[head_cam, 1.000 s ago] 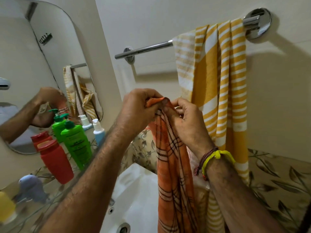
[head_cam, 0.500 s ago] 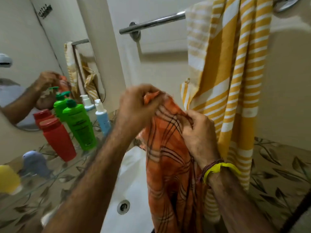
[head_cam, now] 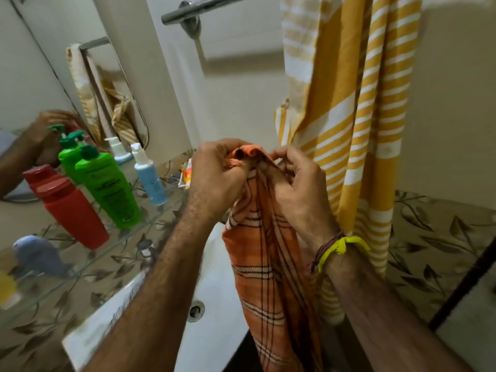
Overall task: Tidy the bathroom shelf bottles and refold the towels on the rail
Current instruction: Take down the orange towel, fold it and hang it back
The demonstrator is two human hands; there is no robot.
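Note:
An orange checked towel [head_cam: 268, 264] hangs down from both my hands over the sink. My left hand [head_cam: 217, 178] pinches its bunched top edge and my right hand [head_cam: 298, 189] grips the same edge right beside it. Behind them a yellow and white striped towel [head_cam: 357, 103] drapes over the chrome rail [head_cam: 204, 8]. On the glass shelf [head_cam: 112, 251] at left stand a red bottle [head_cam: 69, 208], a green bottle [head_cam: 110, 186], a green pump bottle [head_cam: 67, 154] and a small blue bottle [head_cam: 147, 175].
A white sink [head_cam: 214, 331] lies below my arms. The mirror [head_cam: 40, 84] at left reflects hands, bottles and towel. A blue-grey object [head_cam: 37, 253] and a yellow one [head_cam: 6, 288] sit on the shelf's near end. Leaf-patterned tiles [head_cam: 434, 251] cover the lower wall.
My hands have come together at the top of the orange towel, gathering its spread edge into a narrow bunch. The view has tilted down, so the rail sits higher in frame.

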